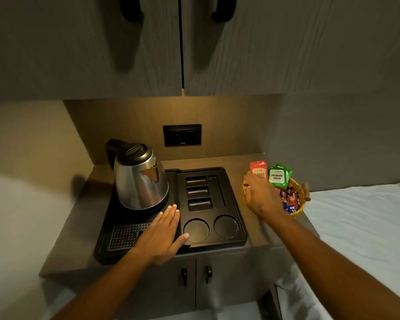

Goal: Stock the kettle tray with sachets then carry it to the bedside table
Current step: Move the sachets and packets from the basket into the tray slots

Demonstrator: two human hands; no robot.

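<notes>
Fingers of the left hand are lying flat and stretched out on the black tray, palm down, the thumb touching the rim of the near left round hollow; this hand is gripping nothing. A steel kettle is standing upright on the far left part of the tray, just beyond the fingertips. The tray's three slots and two round hollows are sitting bare.

To the right, the right hand is reaching into a woven basket that is sitting on the counter just beside the tray. Its fingers are curling loosely down among the sachets, and whether they are pinching one cannot be told. A red packet and a green packet are standing upright at the far side of the basket, the red one touching the back of the hand. White bedding is lying to the right of the counter.
</notes>
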